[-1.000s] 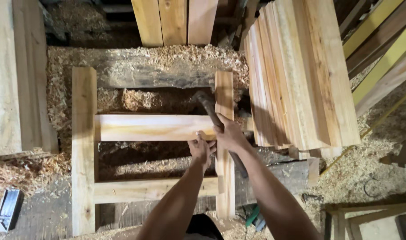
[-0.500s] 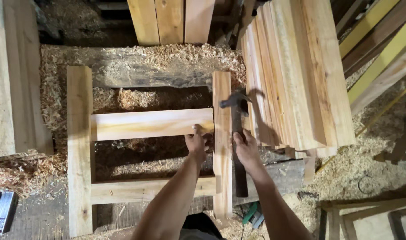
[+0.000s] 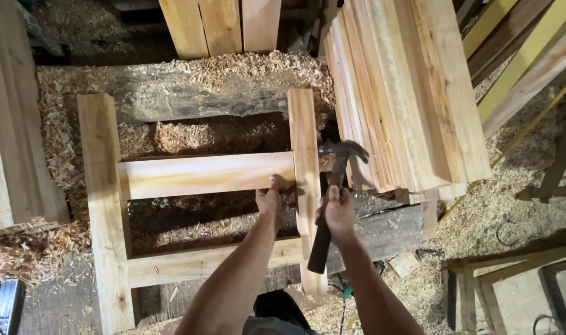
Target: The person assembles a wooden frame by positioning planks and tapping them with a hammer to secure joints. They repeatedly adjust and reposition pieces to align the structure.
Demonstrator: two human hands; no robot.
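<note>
Claw hammer [image 3: 332, 186] gripped mid-handle in right hand [image 3: 337, 214], head up beside the frame's right upright [image 3: 304, 161].
Left hand [image 3: 271, 200] pinching at the joint of upper crosspiece [image 3: 202, 175] and upright; forearms extended forward over sawdust-covered bench [image 3: 171, 93], stacked boards [image 3: 413, 93] to the right.

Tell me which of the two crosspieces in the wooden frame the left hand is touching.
The upper crosspiece: the left hand rests at its right end, beside the right upright. The lower crosspiece lies nearer the person, untouched.

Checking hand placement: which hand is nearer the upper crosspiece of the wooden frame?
Left. The left hand presses on the upper crosspiece at its right end; the right hand grips the hammer beyond the upright.
</note>
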